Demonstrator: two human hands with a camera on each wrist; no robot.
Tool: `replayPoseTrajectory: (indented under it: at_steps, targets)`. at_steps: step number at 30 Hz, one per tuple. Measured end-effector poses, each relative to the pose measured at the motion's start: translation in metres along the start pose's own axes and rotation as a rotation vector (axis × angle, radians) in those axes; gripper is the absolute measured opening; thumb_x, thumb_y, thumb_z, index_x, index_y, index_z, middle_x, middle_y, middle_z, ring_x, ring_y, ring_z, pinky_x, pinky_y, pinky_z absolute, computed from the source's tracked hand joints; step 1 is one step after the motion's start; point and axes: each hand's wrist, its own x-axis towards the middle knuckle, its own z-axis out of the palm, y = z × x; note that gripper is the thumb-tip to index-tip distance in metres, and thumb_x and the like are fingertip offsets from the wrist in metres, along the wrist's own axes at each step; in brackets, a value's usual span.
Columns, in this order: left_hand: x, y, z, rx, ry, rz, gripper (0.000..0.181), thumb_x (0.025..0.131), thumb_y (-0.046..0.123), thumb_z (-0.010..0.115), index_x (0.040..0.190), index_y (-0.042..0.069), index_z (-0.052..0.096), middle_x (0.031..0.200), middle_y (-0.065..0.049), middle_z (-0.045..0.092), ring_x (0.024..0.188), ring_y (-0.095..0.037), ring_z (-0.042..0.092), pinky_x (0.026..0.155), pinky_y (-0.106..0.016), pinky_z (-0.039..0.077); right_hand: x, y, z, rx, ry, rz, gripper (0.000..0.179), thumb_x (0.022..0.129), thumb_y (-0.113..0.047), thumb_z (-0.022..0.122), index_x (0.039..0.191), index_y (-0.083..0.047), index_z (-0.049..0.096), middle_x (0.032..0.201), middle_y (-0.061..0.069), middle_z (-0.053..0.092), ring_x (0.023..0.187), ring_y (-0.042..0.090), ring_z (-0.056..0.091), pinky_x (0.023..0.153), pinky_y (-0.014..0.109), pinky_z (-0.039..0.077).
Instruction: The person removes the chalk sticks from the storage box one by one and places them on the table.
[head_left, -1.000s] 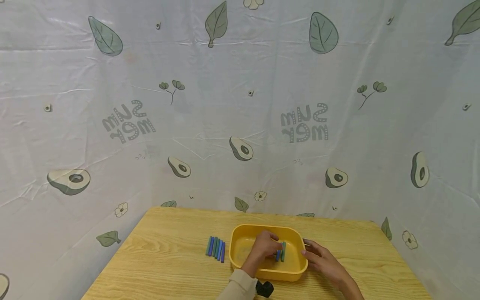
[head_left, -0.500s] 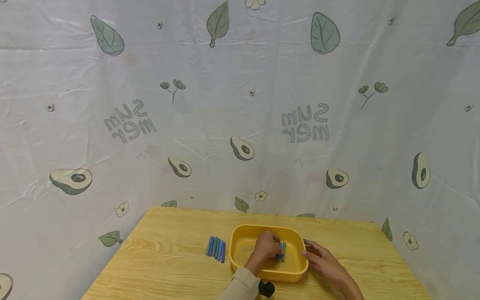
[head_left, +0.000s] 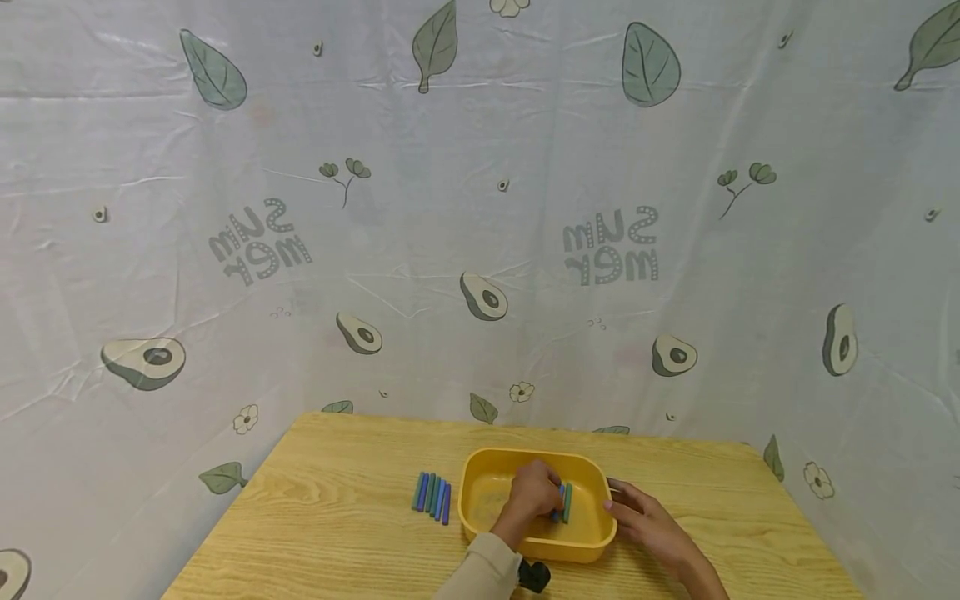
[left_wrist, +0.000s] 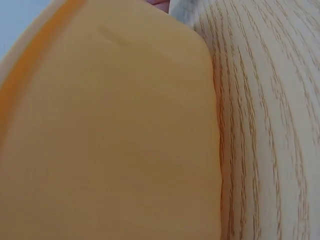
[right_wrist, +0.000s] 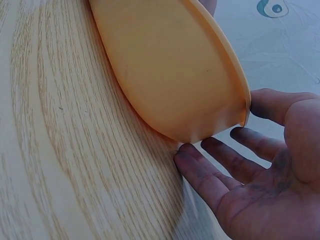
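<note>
A yellow plastic tub [head_left: 487, 450] stands on the table. Inside it, my left hand [head_left: 534, 492] bends down with its fingers curled at a blue chalk-like stick [head_left: 561, 492], partly covering it; the fingertips are hidden. Right beside lies a green stick [head_left: 567, 503], parallel to the blue one. At the tub's right end, my right hand [head_left: 647, 525] holds the wall, thumb over the rim and fingers against the outside. The right wrist view shows dark smudges on those fingers [right_wrist: 200, 167]. Only the tub's outer wall [left_wrist: 115, 125] fills the left wrist view.
Left of the tub, several blue, green and purple sticks [head_left: 431, 497] lie in a neat row on the wooden table [head_left: 337, 533]. A pale patterned curtain [head_left: 405, 250] hangs behind the table and at its sides.
My left hand has shifted slightly within the tub and covers more of the blue stick. The right hand and the tub stay in place.
</note>
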Motion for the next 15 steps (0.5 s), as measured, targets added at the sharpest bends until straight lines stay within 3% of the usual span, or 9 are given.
replayPoseTrajectory:
  at_steps: [1, 4, 6, 8, 10, 12, 14, 15]
  targets:
    - [0.002, -0.002, 0.002, 0.01, -0.006, 0.002, 0.01, 0.075, -0.001, 0.088, 0.078, 0.007, 0.083, 0.07, 0.002, 0.071, 0.059, -0.012, 0.059, 0.054, -0.026, 0.053, 0.0, 0.0, 0.0, -0.001, 0.0, 0.0, 0.075, 0.117, -0.031, 0.044, 0.166, 0.013, 0.009, 0.164, 0.045, 0.028, 0.14, 0.045, 0.058, 0.108, 0.047, 0.058]
    - [0.008, -0.009, 0.009, 0.01, -0.007, 0.031, 0.042, 0.075, -0.005, 0.08, 0.05, 0.017, 0.055, 0.05, 0.009, 0.039, 0.047, -0.009, 0.03, 0.045, -0.024, 0.029, 0.0, -0.001, 0.001, 0.0, -0.001, 0.001, 0.075, 0.117, -0.032, 0.044, 0.167, 0.013, 0.01, 0.164, 0.045, 0.028, 0.14, 0.046, 0.058, 0.108, 0.047, 0.058]
    - [0.016, -0.018, 0.02, 0.037, 0.001, 0.042, 0.052, 0.075, -0.004, 0.076, 0.048, 0.023, 0.041, 0.048, 0.009, 0.025, 0.047, -0.01, 0.019, 0.046, -0.027, 0.019, 0.0, -0.001, 0.001, 0.0, -0.002, 0.0, 0.075, 0.117, -0.032, 0.045, 0.167, 0.013, 0.01, 0.164, 0.045, 0.028, 0.14, 0.045, 0.058, 0.107, 0.047, 0.058]
    - [0.015, -0.017, 0.02, 0.029, 0.017, 0.059, 0.054, 0.075, -0.004, 0.075, 0.048, 0.023, 0.037, 0.049, 0.008, 0.022, 0.047, -0.011, 0.017, 0.045, -0.028, 0.017, -0.001, -0.002, 0.001, 0.001, -0.003, -0.004, 0.075, 0.117, -0.032, 0.045, 0.167, 0.013, 0.011, 0.163, 0.045, 0.029, 0.14, 0.045, 0.059, 0.107, 0.046, 0.059]
    - [0.011, -0.014, 0.017, 0.02, 0.022, 0.056, 0.045, 0.075, -0.004, 0.077, 0.048, 0.017, 0.049, 0.048, 0.006, 0.032, 0.046, -0.012, 0.025, 0.045, -0.027, 0.023, -0.001, -0.003, 0.001, -0.002, -0.004, -0.006, 0.075, 0.117, -0.032, 0.046, 0.167, 0.013, 0.011, 0.163, 0.045, 0.03, 0.139, 0.044, 0.059, 0.107, 0.045, 0.059]
    - [0.003, -0.005, 0.008, 0.001, 0.014, 0.041, 0.026, 0.076, -0.003, 0.079, 0.056, 0.009, 0.067, 0.054, 0.003, 0.052, 0.048, -0.012, 0.039, 0.046, -0.026, 0.034, -0.001, -0.003, 0.001, 0.0, -0.001, -0.004, 0.076, 0.117, -0.033, 0.046, 0.167, 0.012, 0.012, 0.164, 0.044, 0.03, 0.139, 0.043, 0.06, 0.106, 0.044, 0.059]
    - [-0.005, 0.004, -0.002, -0.029, 0.006, 0.018, 0.006, 0.078, -0.002, 0.082, 0.075, 0.004, 0.082, 0.069, -0.002, 0.071, 0.056, -0.013, 0.056, 0.051, -0.026, 0.049, -0.002, -0.004, 0.001, -0.001, 0.003, -0.002, 0.076, 0.117, -0.033, 0.046, 0.167, 0.012, 0.012, 0.164, 0.044, 0.03, 0.139, 0.043, 0.06, 0.106, 0.044, 0.059]
    - [-0.007, 0.007, -0.005, -0.05, 0.003, 0.01, 0.009, 0.078, -0.002, 0.082, 0.085, 0.002, 0.086, 0.079, -0.007, 0.077, 0.062, -0.016, 0.062, 0.055, -0.029, 0.054, -0.002, -0.004, 0.001, -0.003, 0.006, -0.002, 0.076, 0.116, -0.033, 0.047, 0.167, 0.012, 0.012, 0.164, 0.044, 0.03, 0.139, 0.043, 0.06, 0.106, 0.044, 0.059]
